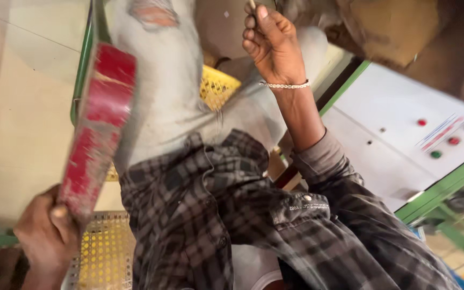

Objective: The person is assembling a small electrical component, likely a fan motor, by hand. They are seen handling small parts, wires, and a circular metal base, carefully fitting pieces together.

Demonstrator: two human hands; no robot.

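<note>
Hands are both busy here. One hand (46, 233), low at the left of the picture, is gripping the bottom end of a long flat red thing (99, 126), with its thumb pressing on the front. That red thing is sticking up and leaning a bit, past a green frame (84, 59) and over a yellow crate with holes (106, 252). It is looking blurry, so its exact kind is hard to tell. It seems stiff like a board or a paddle, not floppy, and its paint is looking scratched and worn. It is probably light enough for one hand, but holding it only at the end may be making it wobble, so a grip nearer the middle would likely be steadier. The other hand (272, 45), wearing a pale bead bracelet (285, 85), is raised up high and pinching a thin little stick (252, 4) between its fingertips. Only the tip is showing, and it looks light and easy to snap. Which hand is left or right is unclear from this twisted view.
</note>
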